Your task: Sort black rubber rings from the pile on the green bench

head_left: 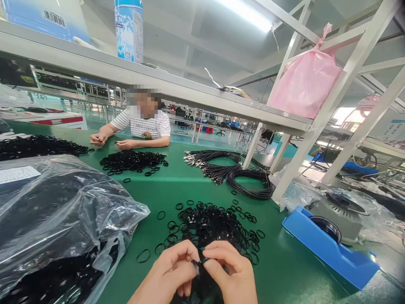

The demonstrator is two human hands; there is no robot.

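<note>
Both my hands meet at the bottom centre, in front of a pile of thin black rings on the green mat. My left hand pinches a black ring between thumb and forefinger. From the other side, my right hand has its thumb and fingertips closed on the same ring. Fingers cover much of the ring, so its full shape is hidden. Loose rings lie around the pile, one to the left of my left hand. More black pieces show below my hands.
A clear plastic bag of black rings fills the left. A blue tape dispenser stands right. Coiled black cables lie by the shelf post. Across the table sits a person behind another ring pile. A shelf crosses overhead.
</note>
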